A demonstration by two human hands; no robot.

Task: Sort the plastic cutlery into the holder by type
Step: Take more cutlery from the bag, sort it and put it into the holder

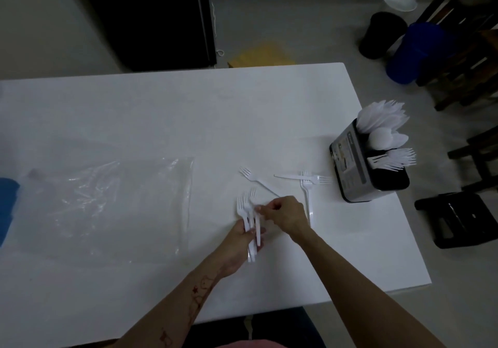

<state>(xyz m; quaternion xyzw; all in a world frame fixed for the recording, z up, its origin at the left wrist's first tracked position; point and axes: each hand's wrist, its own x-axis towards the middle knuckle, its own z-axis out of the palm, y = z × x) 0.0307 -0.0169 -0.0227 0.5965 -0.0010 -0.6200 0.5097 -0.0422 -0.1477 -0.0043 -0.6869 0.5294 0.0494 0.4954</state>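
The holder (358,169) carries knives, spoons, forks apart; left hand (242,242) grips perhaps 3 white forks (249,213), right hand (285,213) pinches 1

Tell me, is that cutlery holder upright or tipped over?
Upright: the holder stands on the table, with cutlery heads sticking out of its top.
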